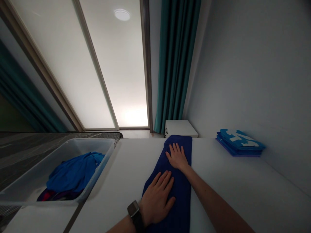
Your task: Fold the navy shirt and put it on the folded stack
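A dark blue cloth [181,194], folded into a long strip, lies on the white table [131,161] and runs from the near side to the far edge. My left hand [157,195], with a dark watch on its wrist, rests flat on the strip's left part, fingers stretched out. Farther up, my right hand [177,157] presses flat near the cloth's far end, its fingers spread. Neither hand grips the fabric. Part of the cloth is hidden under my hands and wrists, and its near end runs out of view.
At the left stands a translucent plastic bin [110,147] holding a crumpled blue garment [77,171] and darker cloth. A stack of folded blue clothes [239,142] sits at the right by the wall. Beyond the table are a white cabinet [181,127] and a teal curtain [177,64].
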A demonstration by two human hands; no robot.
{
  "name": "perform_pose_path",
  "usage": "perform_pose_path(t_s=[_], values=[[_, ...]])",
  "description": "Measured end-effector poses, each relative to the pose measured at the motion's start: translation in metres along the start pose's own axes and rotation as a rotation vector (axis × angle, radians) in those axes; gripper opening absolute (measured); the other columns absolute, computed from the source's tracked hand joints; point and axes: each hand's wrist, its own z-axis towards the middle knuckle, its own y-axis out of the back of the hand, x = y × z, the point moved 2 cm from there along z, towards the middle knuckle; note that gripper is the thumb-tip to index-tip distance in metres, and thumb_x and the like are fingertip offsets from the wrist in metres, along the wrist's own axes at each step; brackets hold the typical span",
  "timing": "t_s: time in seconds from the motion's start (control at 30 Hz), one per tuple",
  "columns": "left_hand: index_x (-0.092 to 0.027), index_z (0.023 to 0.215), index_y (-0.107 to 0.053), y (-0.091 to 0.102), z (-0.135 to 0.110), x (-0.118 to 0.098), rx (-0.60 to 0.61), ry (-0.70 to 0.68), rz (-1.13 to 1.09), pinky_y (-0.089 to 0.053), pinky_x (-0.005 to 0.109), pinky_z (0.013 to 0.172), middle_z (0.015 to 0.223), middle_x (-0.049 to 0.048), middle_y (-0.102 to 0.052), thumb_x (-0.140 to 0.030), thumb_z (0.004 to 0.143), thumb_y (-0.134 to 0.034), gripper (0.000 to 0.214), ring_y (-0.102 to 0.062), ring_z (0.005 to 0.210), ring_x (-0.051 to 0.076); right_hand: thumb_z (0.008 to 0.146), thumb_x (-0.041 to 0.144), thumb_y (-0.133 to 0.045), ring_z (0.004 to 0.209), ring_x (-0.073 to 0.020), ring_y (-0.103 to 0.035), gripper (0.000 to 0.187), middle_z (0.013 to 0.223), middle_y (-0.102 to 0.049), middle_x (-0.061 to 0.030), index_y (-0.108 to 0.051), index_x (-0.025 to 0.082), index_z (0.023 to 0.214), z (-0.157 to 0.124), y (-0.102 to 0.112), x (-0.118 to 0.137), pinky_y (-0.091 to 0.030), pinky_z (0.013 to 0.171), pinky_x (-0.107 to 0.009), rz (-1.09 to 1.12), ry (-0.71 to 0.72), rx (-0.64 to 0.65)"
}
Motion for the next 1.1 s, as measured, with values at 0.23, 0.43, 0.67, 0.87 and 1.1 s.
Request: perform_pose_path(t_s=[0.23, 0.43, 0.67, 0.87, 1.1], values=[[-0.022, 0.152, -0.023, -0.003, -0.002, -0.011, -0.025, 0.053, 0.016, -0.016, 0.041, 0.12, 0.158, 0.005, -0.023, -0.046, 0.098, -0.035, 0.06, -0.02, 0.146, 0.021, 0.097, 0.053, -0.014, 0.146, -0.0293, -0.009, 0.071, 0.157, -0.021, -0.0163, -0.027, 0.008, 0.15, -0.002, 0.0, 0.001, -0.002, 0.115, -0.05, 0.002, 0.048, 0.016], [-0.023, 0.152, -0.021, -0.006, -0.006, -0.022, -0.039, 0.115, 0.01, -0.016, 0.042, 0.121, 0.159, 0.0033, -0.023, -0.046, 0.099, -0.031, 0.059, -0.019, 0.146, 0.021, 0.097, 0.052, -0.015, 0.146, -0.0296, -0.01, 0.07, 0.157, -0.022, -0.0163, -0.027, 0.008, 0.15, -0.005, 0.005, 0.008, -0.004, 0.116, -0.048, -0.01, 0.119, 0.03], [-0.017, 0.153, -0.018, -0.012, -0.006, -0.032, -0.055, 0.207, -0.038, -0.019, 0.047, 0.12, 0.158, 0.008, -0.024, -0.046, 0.099, -0.029, 0.063, -0.019, 0.146, 0.024, 0.097, 0.051, -0.017, 0.146, -0.0278, -0.01, 0.068, 0.157, -0.022, -0.0143, -0.027, 0.01, 0.15, 0.002, 0.006, 0.016, -0.003, 0.116, -0.048, 0.016, 0.23, 0.054], [-0.018, 0.154, -0.016, -0.019, -0.007, -0.035, -0.076, 0.223, -0.094, -0.019, 0.05, 0.12, 0.158, 0.0085, -0.023, -0.044, 0.098, -0.032, 0.064, -0.02, 0.146, 0.026, 0.098, 0.043, -0.017, 0.145, -0.0227, -0.019, 0.063, 0.155, -0.03, -0.0137, -0.033, 0.008, 0.148, -0.002, 0.011, 0.018, -0.004, 0.117, -0.044, 0.037, 0.271, 0.04], [-0.019, 0.143, -0.041, 0.021, 0.007, -0.014, -0.201, 0.315, -0.342, -0.028, 0.048, 0.116, 0.147, 0.0096, -0.044, -0.033, 0.092, -0.044, 0.054, -0.036, 0.137, 0.026, 0.098, 0.043, -0.022, 0.143, -0.0267, -0.024, 0.061, 0.153, -0.034, -0.016, -0.038, 0.008, 0.146, -0.033, 0.015, 0.01, -0.01, 0.116, -0.046, 0.011, 0.174, -0.019]])
